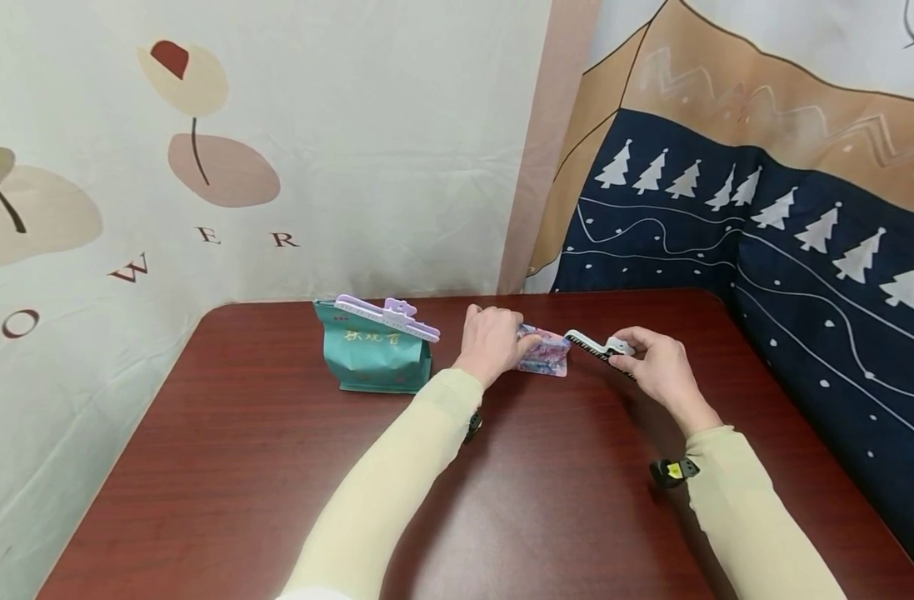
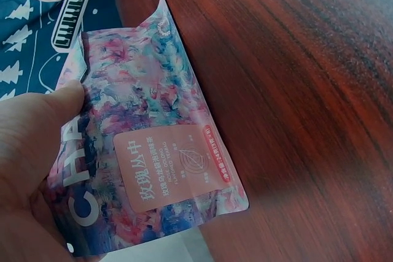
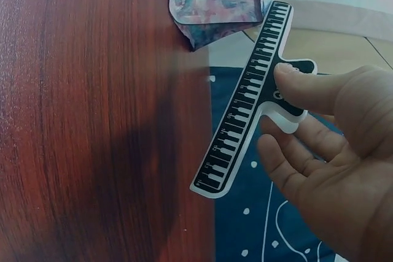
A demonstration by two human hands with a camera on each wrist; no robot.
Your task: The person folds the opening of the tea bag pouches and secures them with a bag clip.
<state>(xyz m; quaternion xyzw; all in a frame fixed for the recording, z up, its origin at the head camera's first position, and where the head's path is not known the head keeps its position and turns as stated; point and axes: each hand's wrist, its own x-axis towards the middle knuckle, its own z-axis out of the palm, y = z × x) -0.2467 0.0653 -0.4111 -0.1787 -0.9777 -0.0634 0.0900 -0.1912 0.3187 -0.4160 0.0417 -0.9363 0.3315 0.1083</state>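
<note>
A pink and blue patterned tea pouch (image 2: 141, 121) stands on the table, its upper edge pinched by my left hand (image 1: 490, 340). In the left wrist view the thumb (image 2: 61, 102) lies across the pouch's top. To the right, my right hand (image 1: 662, 367) grips a bag clip (image 3: 245, 102) with a piano-key pattern by its handle, thumb on one side and fingers on the other. The clip's far end points at the pouch's right corner; whether they touch I cannot tell. Part of the pouch is hidden behind my left hand.
A green tea bag (image 1: 377, 354) stands left of my left hand, with a purple clip (image 1: 387, 317) across its top. The brown table (image 1: 277, 492) ends at a pale printed curtain (image 1: 397, 167) behind and a navy tree-patterned cloth (image 1: 824, 275) on the right.
</note>
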